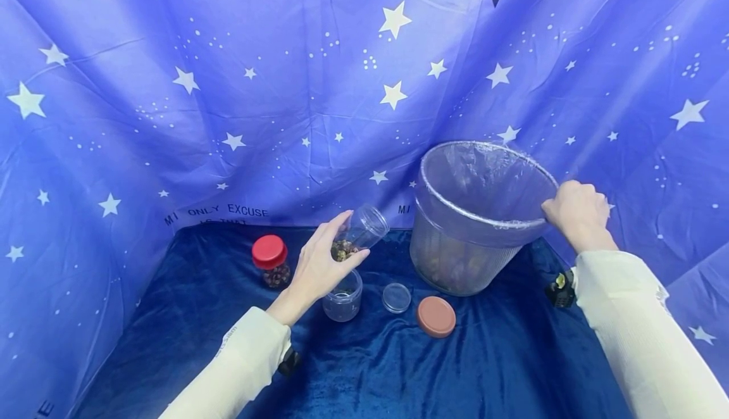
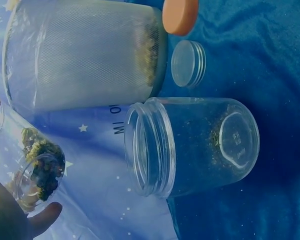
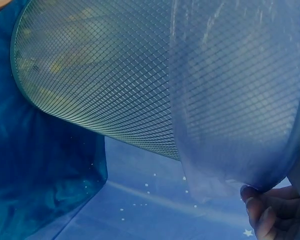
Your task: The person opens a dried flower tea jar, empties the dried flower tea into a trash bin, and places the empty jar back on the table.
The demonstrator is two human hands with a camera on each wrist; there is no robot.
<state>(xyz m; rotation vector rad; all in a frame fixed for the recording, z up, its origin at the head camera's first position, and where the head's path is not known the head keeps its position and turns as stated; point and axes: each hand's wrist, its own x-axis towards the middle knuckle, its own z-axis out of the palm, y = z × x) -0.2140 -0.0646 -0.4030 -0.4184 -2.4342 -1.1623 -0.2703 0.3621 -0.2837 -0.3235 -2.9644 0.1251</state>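
Observation:
My left hand [image 1: 313,262] grips a tilted clear jar [image 1: 369,224], its mouth toward the upper right. Dried, greenish-yellow clumps [image 2: 42,160] lie in its lower end. Below it, a second clear jar [image 2: 200,145] stands uncovered on the cloth, with a few crumbs at its bottom. My right hand [image 1: 579,213] holds the right rim of a mesh wastebasket [image 1: 450,261], which leans toward that hand. In the right wrist view, curled fingers [image 3: 260,215] pinch the rim and its plastic liner [image 3: 225,125]. Yellowish matter shows through the mesh near the basket's base.
A jar with a red lid [image 1: 269,251] and dark contents stands at the left. Between the uncovered jar and the basket lie a clear lid [image 1: 396,297] and an orange-brown lid [image 1: 436,316]. Dark blue cloth [image 1: 364,368] covers the table; a starry curtain [image 1: 319,90] hangs behind.

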